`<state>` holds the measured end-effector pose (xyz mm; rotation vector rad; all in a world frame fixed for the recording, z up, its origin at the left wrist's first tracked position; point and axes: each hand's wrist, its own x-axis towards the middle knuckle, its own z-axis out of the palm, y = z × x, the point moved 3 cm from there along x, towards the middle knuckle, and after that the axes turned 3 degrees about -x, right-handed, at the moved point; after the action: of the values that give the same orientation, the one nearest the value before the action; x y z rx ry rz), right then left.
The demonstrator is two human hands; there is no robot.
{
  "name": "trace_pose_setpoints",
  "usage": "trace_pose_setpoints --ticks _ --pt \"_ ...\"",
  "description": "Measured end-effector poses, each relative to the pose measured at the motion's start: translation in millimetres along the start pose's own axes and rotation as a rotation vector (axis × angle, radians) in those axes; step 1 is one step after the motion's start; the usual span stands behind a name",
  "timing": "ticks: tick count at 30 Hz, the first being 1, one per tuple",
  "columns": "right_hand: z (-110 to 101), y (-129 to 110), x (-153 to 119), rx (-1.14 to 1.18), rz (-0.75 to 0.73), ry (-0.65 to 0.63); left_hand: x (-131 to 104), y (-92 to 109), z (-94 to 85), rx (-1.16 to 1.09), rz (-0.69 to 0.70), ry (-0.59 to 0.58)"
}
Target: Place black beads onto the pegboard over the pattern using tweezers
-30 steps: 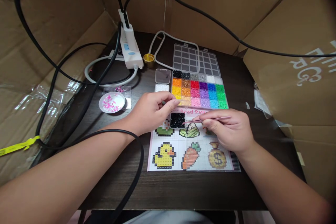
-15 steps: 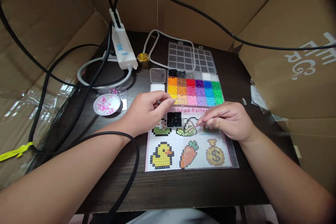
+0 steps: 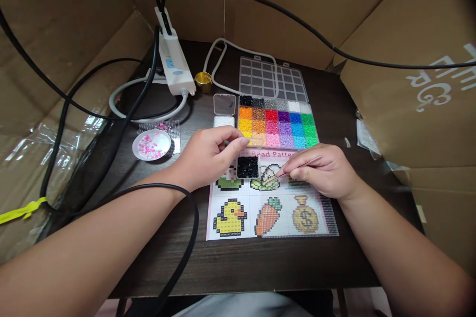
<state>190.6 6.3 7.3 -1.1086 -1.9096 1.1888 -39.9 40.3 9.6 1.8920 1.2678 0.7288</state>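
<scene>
My left hand [image 3: 217, 152] pinches the raised clear lid of a small box [image 3: 248, 177] of black beads, which sits at the top of the printed bead pattern sheet [image 3: 232, 193]. In my right hand [image 3: 327, 171] is a slim pair of pinkish tweezers [image 3: 293, 169], held like a pen. Their tips reach down to the green and white picture just right of the box; whether they grip a bead is too small to tell. A clear pegboard [image 3: 297, 234] covers the sheet's right part, over the carrot and money bag pictures.
Behind the sheet lies a compartment case [image 3: 284, 129] of coloured beads, its lid open. A small box of white beads [image 3: 223, 122], a gold cup [image 3: 204, 81], a white dish [image 3: 139, 151] of pink beads and a power strip [image 3: 174, 64] stand leftward. A black cable [image 3: 194, 223] crosses my left forearm.
The view has shifted slightly. Both hands keep nearly the same place, with the tweezers' tips moved a touch leftward over the green and white picture.
</scene>
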Motion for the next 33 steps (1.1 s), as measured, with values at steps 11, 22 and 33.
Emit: trace_pose_setpoints --ticks 11,22,33 --pt "0 -1 0 -0.008 -0.007 -0.012 0 2 -0.5 -0.014 0.018 0.007" --pt "-3 3 -2 0.045 0.018 0.054 0 2 0.3 0.007 0.044 0.019" --pt "21 -17 0 -0.075 -0.013 0.225 -1 1 -0.9 0.003 0.064 0.008"
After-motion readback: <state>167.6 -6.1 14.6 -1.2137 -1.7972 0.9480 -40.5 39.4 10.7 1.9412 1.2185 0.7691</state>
